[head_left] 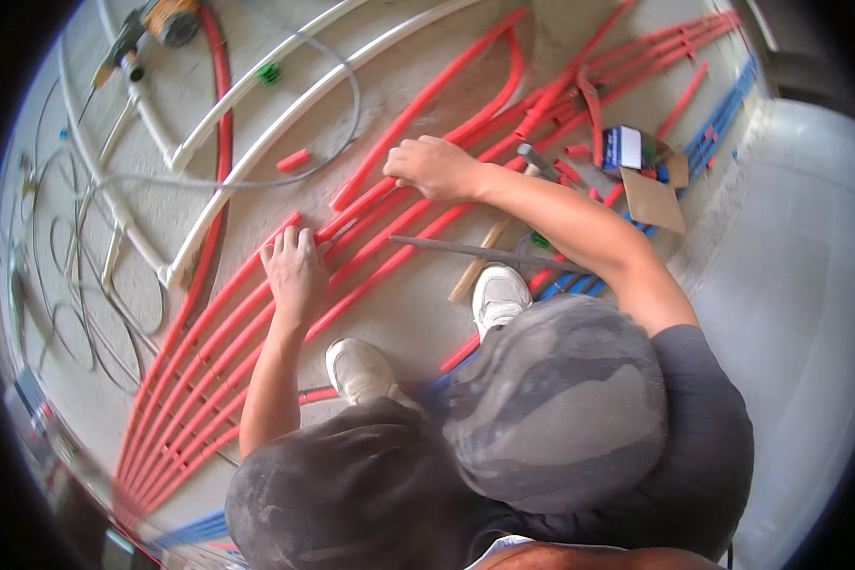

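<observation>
The person crouches over a bundle of red plastic conduits point(256, 313) running across the bare concrete floor point(389, 313) from its near left corner toward the far right. The left hand point(294, 271) lies flat on them, fingers spread; the right hand point(432, 166) curls down over one conduit farther along, pressing rather than pinching. Holding the smooth, springy tubes parallel probably calls for steady downward pressure. White rigid pipes point(285, 119) curve beyond.

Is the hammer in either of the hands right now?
No: the hammer lies on the floor beside the right forearm, while the left hand and right hand both press on the red conduits.
</observation>
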Demonstrator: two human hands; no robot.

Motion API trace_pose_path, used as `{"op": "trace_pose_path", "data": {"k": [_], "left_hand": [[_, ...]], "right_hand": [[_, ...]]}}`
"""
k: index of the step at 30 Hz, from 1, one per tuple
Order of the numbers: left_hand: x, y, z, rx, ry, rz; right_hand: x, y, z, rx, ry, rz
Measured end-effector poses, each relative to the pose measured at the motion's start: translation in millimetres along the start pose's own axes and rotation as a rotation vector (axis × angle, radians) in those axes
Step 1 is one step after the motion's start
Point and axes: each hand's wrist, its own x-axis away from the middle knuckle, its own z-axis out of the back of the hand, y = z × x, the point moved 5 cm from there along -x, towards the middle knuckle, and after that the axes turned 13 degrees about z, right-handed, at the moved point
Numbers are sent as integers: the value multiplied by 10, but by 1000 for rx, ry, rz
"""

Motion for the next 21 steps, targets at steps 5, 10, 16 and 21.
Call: {"op": "trace_pose_path", "data": {"k": [5,10,16,21], "left_hand": [[-132,62,-16,-132,34,-116],[-93,-38,25,11,-10,-37],[-144,-48,-17,9,28,-151],[-125,-72,-3,21,-4,-173]], "right_hand": [[111,42,-20,18,60,-57],[401,351,314,258,285,-180],[1230,1851,1191,320,572,-1150],[1199,2390,1031,-115,677,-1433]]}}
